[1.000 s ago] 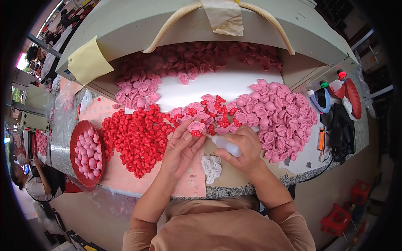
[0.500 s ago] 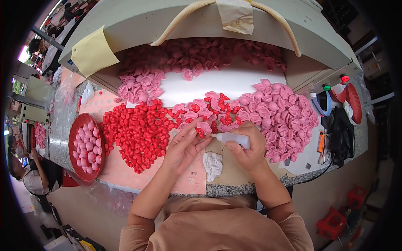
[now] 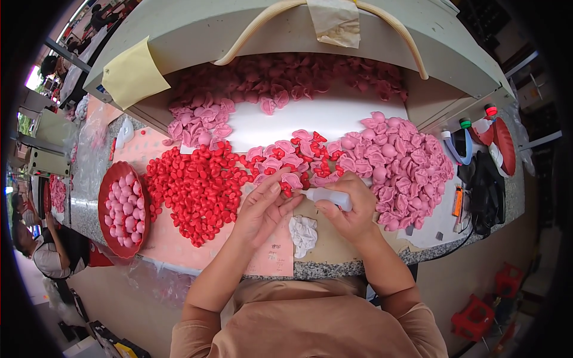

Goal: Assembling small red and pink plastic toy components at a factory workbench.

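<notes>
Between the fingertips of my left hand (image 3: 261,209) is a small pink ruffled piece (image 3: 291,179) with a red bow-shaped piece (image 3: 286,189) against it. My right hand (image 3: 354,207) is wrapped round a translucent white squeeze bottle (image 3: 334,197), tilted with its nozzle toward the red piece. Whether the tip touches it I cannot tell. Just beyond both hands lie several pink ruffled pieces (image 3: 280,149) with red bits on them. To the left spreads a heap of red pieces (image 3: 197,191); to the right, a heap of pink ruffled pieces (image 3: 409,167).
A red bowl (image 3: 110,247) of pink balls stands at the far left. A crumpled white cloth (image 3: 304,235) lies between my forearms. Ahead is a grey hood (image 3: 239,36) with more pink pieces beneath. Black cloth (image 3: 489,194) and an orange lighter-like item (image 3: 458,203) are at right.
My right hand and the squeeze bottle have shifted slightly left, toward the pieces in my left hand. My left hand has hardly moved.
</notes>
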`<action>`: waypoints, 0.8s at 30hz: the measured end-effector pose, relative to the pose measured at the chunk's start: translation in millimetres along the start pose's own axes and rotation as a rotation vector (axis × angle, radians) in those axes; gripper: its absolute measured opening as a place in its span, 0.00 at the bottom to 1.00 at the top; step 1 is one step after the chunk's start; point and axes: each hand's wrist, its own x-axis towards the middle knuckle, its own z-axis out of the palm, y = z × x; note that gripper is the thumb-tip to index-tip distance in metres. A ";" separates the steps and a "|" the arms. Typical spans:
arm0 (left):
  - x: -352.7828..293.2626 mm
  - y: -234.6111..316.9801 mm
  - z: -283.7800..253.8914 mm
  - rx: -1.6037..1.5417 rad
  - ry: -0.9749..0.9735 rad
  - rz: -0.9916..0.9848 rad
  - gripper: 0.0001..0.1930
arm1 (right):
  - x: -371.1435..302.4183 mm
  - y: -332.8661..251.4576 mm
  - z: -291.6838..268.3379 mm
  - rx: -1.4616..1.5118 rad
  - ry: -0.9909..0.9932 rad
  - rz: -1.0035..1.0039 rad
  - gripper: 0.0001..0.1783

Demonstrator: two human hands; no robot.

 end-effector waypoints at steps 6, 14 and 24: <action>-0.5 -1.0 -2.9 -0.036 0.009 0.002 0.20 | -2.4 -2.8 -1.5 0.268 0.237 0.277 0.16; 5.5 21.8 -22.9 -0.248 0.040 0.174 0.17 | 14.8 4.9 -21.0 0.647 0.291 0.595 0.16; 2.9 32.6 -17.7 -0.372 -0.059 0.198 0.15 | -13.2 -0.7 -7.2 -0.246 -0.239 0.380 0.10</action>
